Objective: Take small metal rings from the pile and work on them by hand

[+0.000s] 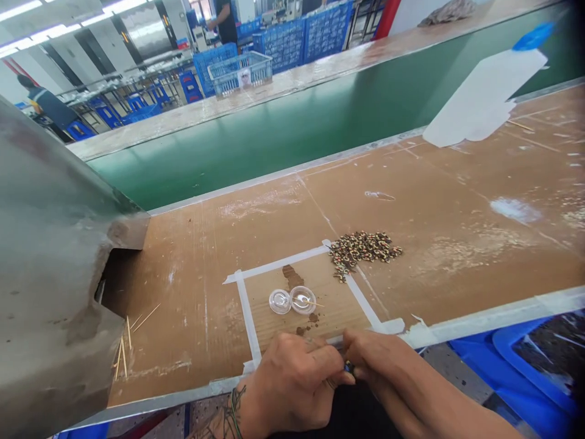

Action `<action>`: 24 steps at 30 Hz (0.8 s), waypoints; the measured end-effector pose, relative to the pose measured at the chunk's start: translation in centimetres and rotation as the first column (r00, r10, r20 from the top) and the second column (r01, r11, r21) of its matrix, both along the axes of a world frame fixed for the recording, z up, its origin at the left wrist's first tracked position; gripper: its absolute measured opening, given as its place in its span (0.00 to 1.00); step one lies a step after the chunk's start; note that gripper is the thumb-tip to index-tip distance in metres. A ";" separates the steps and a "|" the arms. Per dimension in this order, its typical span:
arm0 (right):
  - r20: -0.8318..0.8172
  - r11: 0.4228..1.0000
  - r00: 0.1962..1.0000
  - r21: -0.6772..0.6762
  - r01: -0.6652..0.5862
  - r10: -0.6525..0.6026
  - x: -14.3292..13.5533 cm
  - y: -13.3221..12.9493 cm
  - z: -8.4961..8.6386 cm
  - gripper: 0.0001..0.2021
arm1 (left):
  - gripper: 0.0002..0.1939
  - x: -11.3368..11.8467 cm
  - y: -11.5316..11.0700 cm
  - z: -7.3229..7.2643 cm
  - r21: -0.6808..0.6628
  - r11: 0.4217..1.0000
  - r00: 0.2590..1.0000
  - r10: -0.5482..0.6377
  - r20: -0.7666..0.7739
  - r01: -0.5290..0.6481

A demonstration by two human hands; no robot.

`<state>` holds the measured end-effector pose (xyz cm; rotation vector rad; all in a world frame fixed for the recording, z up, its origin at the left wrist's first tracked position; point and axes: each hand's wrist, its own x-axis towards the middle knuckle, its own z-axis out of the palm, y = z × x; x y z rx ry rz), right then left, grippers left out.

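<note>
My left hand and my right hand meet at the near edge of the brown worktable. Their fingertips pinch a tiny dark part between them; what it is cannot be told. Just beyond the hands, inside a square of white tape, lies an open clear plastic case with two round halves. A thin stick rests on its right half. A pile of small dark and pale beads sits at the tape square's far right corner.
A grey metal housing fills the left side, with several thin wooden sticks beside it. A green conveyor belt runs behind the table. Blue bins stand at lower right. A white bottle lies blurred at upper right. People stand far behind among blue crates.
</note>
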<state>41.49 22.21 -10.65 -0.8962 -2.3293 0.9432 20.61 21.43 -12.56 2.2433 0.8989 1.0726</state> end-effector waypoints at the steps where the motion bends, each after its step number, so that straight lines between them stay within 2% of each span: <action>1: 0.005 1.000 1.000 0.007 0.004 -0.004 0.0 0.0 0.1 0.16 | 0.13 0.0 0.0 0.1 -0.014 1.000 1.000 -0.005 0.004 0.005; 6: -0.015 1.000 1.000 -0.014 -0.003 0.003 -0.3 0.1 0.8 0.15 | 0.14 0.0 0.2 0.1 -0.022 1.000 0.999 -0.022 0.028 0.023; 11: -0.033 0.998 0.999 0.057 0.004 -0.002 -0.3 0.3 0.5 0.15 | 0.15 0.0 0.3 -0.1 0.007 1.000 0.998 -0.013 0.055 0.013; 16: -0.003 1.000 1.000 -0.002 0.018 -0.018 0.1 -0.2 0.4 0.16 | 0.15 0.0 0.2 0.4 -0.015 1.000 1.000 0.000 0.009 0.000; 19: -0.021 0.999 1.000 -0.042 0.019 -0.020 0.0 -0.3 0.5 0.15 | 0.16 0.1 0.2 -0.1 -0.002 1.000 1.000 0.007 0.009 -0.007; 22: -0.012 0.994 0.998 -0.096 0.058 -0.060 -0.4 -0.3 -1.1 0.14 | 0.17 -0.1 0.2 -1.1 0.013 1.000 0.999 0.013 0.031 -0.014; 23: 0.010 0.990 0.996 -0.110 0.086 -0.085 -0.4 -0.2 -1.9 0.14 | 0.18 -0.2 0.3 -1.4 0.020 1.000 1.000 0.018 0.014 -0.018; 24: 0.031 0.988 0.992 -0.085 0.126 -0.124 -0.4 0.0 -2.8 0.14 | 0.16 -0.2 0.5 -1.6 -0.037 0.999 0.998 -0.023 -0.058 0.021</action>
